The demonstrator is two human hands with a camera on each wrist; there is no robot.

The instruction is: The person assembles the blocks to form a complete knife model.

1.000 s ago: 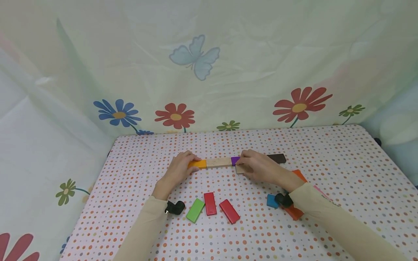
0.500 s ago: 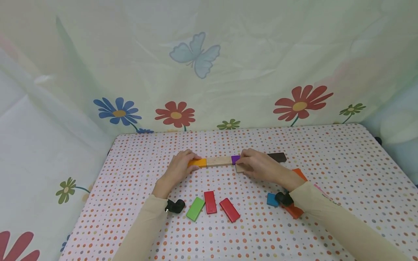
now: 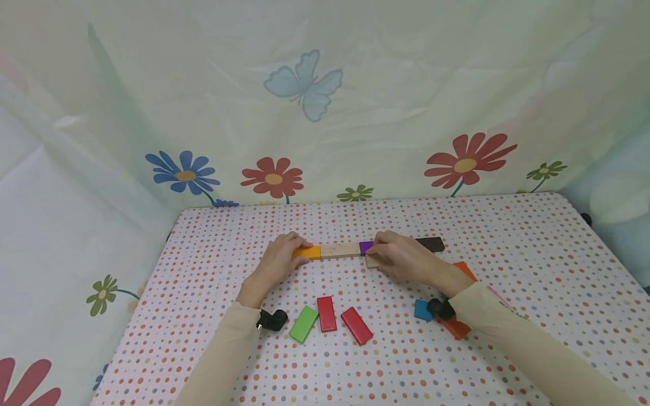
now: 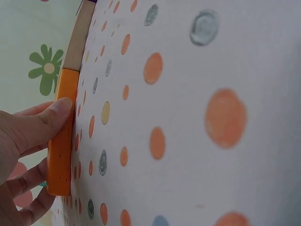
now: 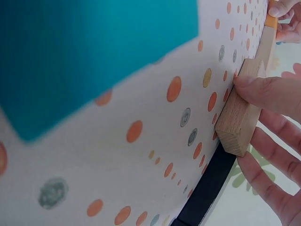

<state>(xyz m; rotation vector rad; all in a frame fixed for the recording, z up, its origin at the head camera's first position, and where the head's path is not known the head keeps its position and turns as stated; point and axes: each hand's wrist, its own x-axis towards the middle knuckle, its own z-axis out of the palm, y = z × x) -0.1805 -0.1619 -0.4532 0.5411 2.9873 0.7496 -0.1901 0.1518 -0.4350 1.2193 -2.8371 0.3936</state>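
A row of flat blocks runs across the table. At its left end my left hand point(image 3: 278, 260) holds a yellow-orange block point(image 4: 61, 150), thumb on the near side and fingers behind. A plain wooden block point(image 3: 340, 251) joins that block end to end, followed by a purple block point(image 3: 365, 248). My right hand point(image 3: 403, 256) pinches another plain wooden block point(image 5: 240, 110) against the row's near side, thumb in front and fingers behind. It partly covers the purple block in the head view. Beyond the right hand a dark block point(image 3: 430, 244) shows, its left part hidden.
Nearer the body lie a green block point(image 3: 303, 324) and two red blocks, one upright in view point(image 3: 326, 314) and one slanted point(image 3: 357, 325). Around the right forearm are a blue block point(image 3: 422, 309), orange blocks point(image 3: 453, 327) and a pink piece point(image 3: 492, 290), partly hidden. A printed curtain point(image 3: 386, 113) hangs behind.
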